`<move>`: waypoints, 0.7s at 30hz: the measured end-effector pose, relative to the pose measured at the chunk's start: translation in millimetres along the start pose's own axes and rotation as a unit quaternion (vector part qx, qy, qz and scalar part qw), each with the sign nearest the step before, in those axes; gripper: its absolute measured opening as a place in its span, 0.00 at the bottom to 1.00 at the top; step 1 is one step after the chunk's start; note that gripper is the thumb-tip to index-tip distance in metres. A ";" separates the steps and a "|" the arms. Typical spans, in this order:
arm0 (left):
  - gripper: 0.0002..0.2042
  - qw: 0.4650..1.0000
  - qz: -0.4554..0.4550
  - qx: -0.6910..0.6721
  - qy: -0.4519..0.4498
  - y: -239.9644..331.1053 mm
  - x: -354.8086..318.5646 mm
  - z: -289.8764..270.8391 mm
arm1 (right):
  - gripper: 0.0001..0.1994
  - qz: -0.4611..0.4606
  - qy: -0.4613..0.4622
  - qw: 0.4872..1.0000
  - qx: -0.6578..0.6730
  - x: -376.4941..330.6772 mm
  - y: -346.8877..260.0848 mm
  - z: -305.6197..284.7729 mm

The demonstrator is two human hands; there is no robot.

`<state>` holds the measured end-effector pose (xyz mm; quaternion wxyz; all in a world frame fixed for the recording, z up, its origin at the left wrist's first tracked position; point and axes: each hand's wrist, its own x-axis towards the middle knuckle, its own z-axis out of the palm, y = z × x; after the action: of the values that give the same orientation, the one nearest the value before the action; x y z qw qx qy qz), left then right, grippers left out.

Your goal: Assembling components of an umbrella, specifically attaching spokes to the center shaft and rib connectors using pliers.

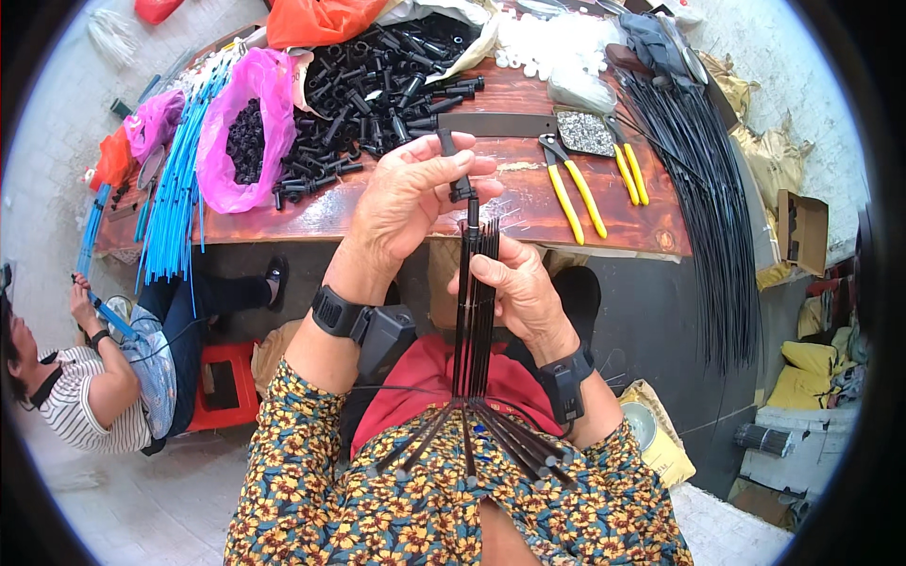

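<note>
Fanned across your lap, the bundle of thin black rods (pixel 475 311) rises upright between your hands. Your left hand (pixel 408 200) pinches one black tube fitting (pixel 456 162) over its tip; your right hand (pixel 517 288) grips the bundle's middle. Two yellow-handled pliers (pixel 573 189) lie near the tabletop's (pixel 528 212) front edge.
</note>
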<state>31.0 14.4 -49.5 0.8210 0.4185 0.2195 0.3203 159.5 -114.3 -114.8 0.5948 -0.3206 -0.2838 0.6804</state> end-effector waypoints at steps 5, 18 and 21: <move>0.14 1.000 0.014 0.018 -0.021 -3.5 4.0 -6.5 | 0.14 -0.002 0.014 1.000 0.001 -0.2 -1.7 8.3; 0.14 0.999 0.020 0.028 0.000 2.0 -2.2 -6.7 | 0.12 0.009 -0.005 1.000 -0.006 3.2 -1.3 2.5; 0.14 0.995 0.043 0.094 0.007 3.1 -3.1 -3.8 | 0.12 0.016 0.004 1.000 -0.001 3.4 -1.2 3.1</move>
<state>25.4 15.7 -48.7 0.7620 0.5004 0.2359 0.3366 157.5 -110.8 -112.3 0.5848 -0.3281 -0.2773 0.6881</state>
